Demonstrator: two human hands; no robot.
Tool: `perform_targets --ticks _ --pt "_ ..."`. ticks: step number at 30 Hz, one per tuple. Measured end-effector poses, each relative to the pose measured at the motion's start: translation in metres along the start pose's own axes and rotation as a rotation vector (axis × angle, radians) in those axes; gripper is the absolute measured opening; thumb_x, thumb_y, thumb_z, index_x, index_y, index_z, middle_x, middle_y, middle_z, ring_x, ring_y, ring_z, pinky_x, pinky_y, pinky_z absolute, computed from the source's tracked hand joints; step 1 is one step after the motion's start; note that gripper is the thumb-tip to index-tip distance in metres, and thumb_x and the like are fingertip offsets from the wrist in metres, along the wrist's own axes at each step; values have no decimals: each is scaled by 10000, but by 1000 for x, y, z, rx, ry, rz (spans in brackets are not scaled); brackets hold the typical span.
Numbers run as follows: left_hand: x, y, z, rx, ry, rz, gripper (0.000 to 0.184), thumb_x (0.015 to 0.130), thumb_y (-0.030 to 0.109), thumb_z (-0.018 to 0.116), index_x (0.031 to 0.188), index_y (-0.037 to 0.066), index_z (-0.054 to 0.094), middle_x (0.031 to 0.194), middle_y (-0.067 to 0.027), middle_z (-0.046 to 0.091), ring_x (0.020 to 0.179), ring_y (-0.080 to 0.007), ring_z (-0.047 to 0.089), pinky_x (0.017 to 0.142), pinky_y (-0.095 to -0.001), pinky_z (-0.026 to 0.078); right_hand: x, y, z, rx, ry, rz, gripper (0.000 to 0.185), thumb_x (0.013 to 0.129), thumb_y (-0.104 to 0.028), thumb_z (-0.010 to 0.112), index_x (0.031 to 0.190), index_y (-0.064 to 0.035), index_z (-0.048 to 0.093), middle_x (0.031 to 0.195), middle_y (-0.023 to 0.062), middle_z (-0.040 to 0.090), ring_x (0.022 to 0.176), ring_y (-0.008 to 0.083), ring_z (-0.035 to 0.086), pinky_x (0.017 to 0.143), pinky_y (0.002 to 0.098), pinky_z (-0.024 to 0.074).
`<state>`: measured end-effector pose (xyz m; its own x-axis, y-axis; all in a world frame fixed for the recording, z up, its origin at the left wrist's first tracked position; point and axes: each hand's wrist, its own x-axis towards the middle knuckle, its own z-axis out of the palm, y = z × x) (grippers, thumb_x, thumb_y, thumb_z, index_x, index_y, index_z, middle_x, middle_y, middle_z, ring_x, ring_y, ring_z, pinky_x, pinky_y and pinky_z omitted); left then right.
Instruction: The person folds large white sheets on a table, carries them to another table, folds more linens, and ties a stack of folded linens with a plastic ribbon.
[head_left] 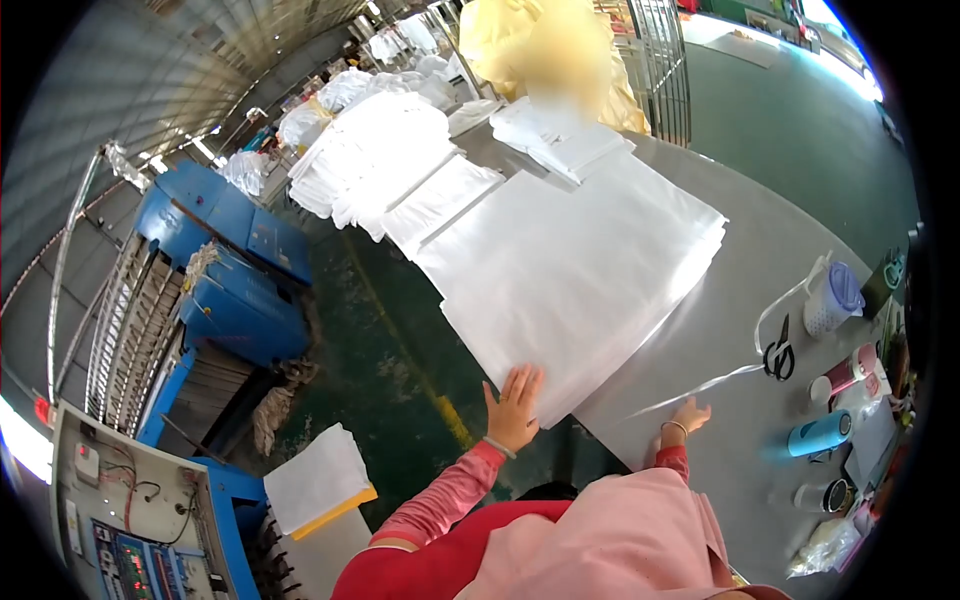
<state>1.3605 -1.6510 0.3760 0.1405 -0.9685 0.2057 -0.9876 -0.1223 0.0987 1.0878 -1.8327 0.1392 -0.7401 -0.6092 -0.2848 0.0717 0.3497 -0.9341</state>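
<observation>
My left hand (513, 408) lies flat on the near corner of a stack of large white sheets or bags (590, 270), fingers stretched out. The stack covers the middle of a grey metal table (690, 340). My right hand (685, 417) is over the table near its front edge, to the right of the stack. At least one finger points away to the right; the others are partly hidden, and I see nothing in it. Just beyond it runs a thin white strip (715, 382), which leads to black-handled scissors (779, 358).
More white stacks (375, 150) stand at the back left, and folded white pieces (560, 140) lie at the far end. A perforated cup (832, 300), a blue bottle (820, 433) and a jar (823, 496) line the right side. Blue machinery (245, 305) stands to the left.
</observation>
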Motion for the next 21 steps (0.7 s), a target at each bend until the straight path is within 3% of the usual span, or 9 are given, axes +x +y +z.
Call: perform_targets --ticks 4,7,10,13,16,19,21 --pt "0 1 -1 17 16 5 840 595 164 655 1339 195 266 1381 -47 237 1288 -244 207 931 -643 172 -11 -23 6 725 -566 755 314 802 -240 593 1031 -57 480 673 34 495 540 117 476 487 243 416" --pt "-1 -1 0 24 30 6 834 595 164 657 1334 195 272 1376 -48 244 1284 -243 213 929 -642 179 -32 -41 7 656 -927 702 258 849 -360 505 815 -107 544 537 -48 404 457 79 369 420 237 310" --pt "-2 -1 -3 -2 19 5 829 600 165 657 1333 196 273 1376 -45 243 1285 -237 211 922 -653 175 -34 -50 4 639 -839 479 289 859 -363 495 801 -88 565 516 -52 326 447 68 314 410 240 273" --pt "-3 -3 -4 -17 -3 12 838 603 174 664 1338 202 262 1379 -36 229 1287 -228 202 910 -674 164 -18 -78 -8 631 -657 212 311 869 -360 482 787 -73 569 517 -50 327 470 55 319 436 234 281" --pt "-3 -6 -3 8 -37 20 891 577 222 703 1342 202 246 1389 -35 204 1293 -235 184 909 -675 159 -40 -164 -43 515 -526 -223 315 884 -307 465 721 -50 545 566 -38 374 519 59 369 497 174 304" --pt "-3 -8 0 47 -67 32 932 562 299 740 1342 195 242 1397 -39 191 1302 -236 163 921 -666 134 -71 -230 -60 734 -457 -453 332 896 -292 437 691 -48 531 625 1 456 575 84 440 554 166 339" --pt "-1 -5 -11 42 -120 30 865 613 361 715 1332 184 270 1395 -47 211 1299 -226 181 932 -664 93 -106 -260 -81 758 -748 -540 333 898 -288 432 697 -44 538 669 30 500 584 96 465 550 172 357"
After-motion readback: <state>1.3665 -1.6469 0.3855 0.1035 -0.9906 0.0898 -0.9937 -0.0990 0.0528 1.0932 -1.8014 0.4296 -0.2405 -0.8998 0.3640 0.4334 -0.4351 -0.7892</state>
